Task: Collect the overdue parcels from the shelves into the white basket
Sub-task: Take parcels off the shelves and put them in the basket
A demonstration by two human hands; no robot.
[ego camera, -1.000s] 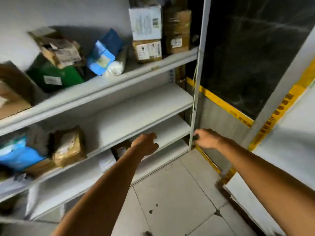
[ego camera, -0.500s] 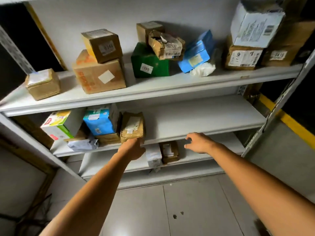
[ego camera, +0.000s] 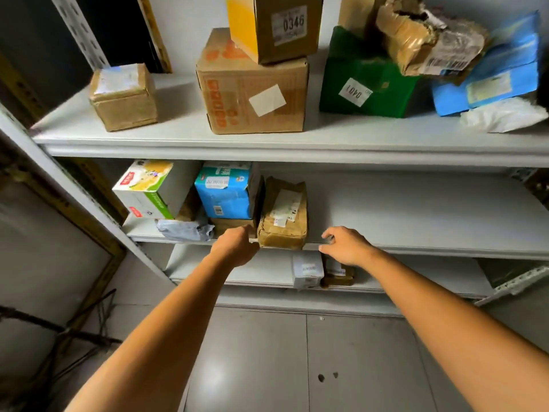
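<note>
Shelves: grey metal tiers, with cartons crowding the top board.
Brown parcel: upright at the middle shelf's front edge, a blue box at its 9 o'clock.
Left hand: at the parcel's 8 o'clock corner, fingers hidden; grip cannot be told.
Right hand: at the parcel's 4 o'clock, fingers loosely spread on the shelf lip, holding nothing.

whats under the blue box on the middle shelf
A brown parcel lies under the blue box; only its front edge shows. The box covers the rest, and the left hand hides its near corner, so its label and depth cannot be seen.
</note>
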